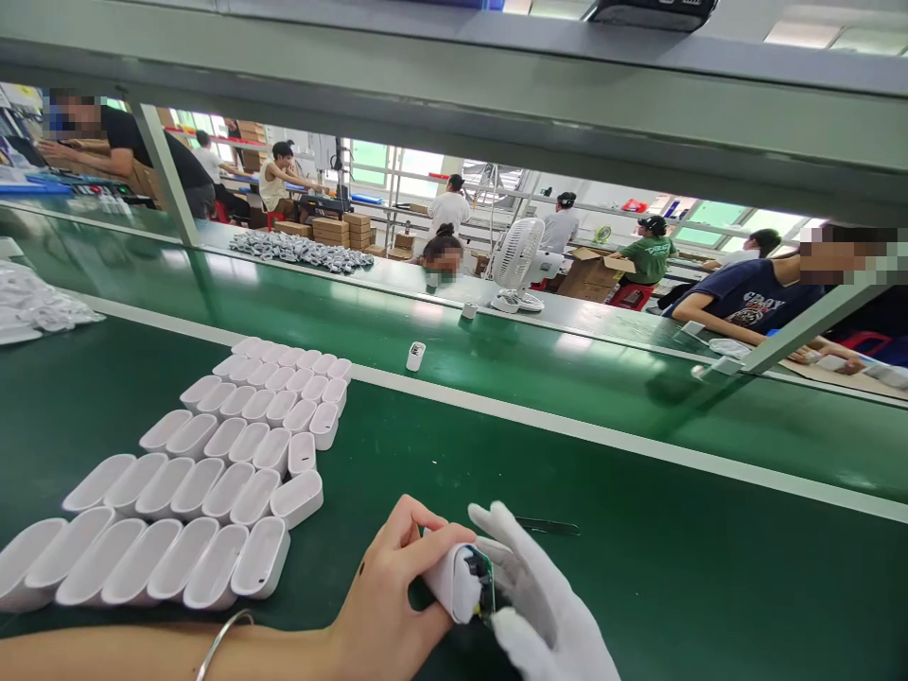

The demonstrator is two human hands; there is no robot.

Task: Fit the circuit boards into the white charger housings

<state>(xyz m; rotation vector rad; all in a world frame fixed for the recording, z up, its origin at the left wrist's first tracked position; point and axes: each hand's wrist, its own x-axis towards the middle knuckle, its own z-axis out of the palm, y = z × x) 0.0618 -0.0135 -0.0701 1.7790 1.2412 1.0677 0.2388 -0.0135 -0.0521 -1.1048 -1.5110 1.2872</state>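
Note:
My left hand point(387, 591), bare with a bracelet at the wrist, is closed around a white oval plastic housing point(448, 584). A green circuit board point(486, 579) with dark parts shows at the housing's right end. My right hand point(543, 601), in a white glove, has its fingers and thumb at opposite edges of this board. The exact contact of its fingertips is partly hidden. Dark tweezers point(550, 526) lie on the green mat just behind the right hand. To the left stand rows of white oval housings point(213, 487), their hollow sides up.
A white strip point(567, 427) borders the green conveyor belt point(340, 322). One small white unit point(415, 357) stands on the belt. A white bag point(39, 303) lies at far left. A shelf beam point(454, 85) crosses overhead. Beyond are a fan point(517, 260) and several people.

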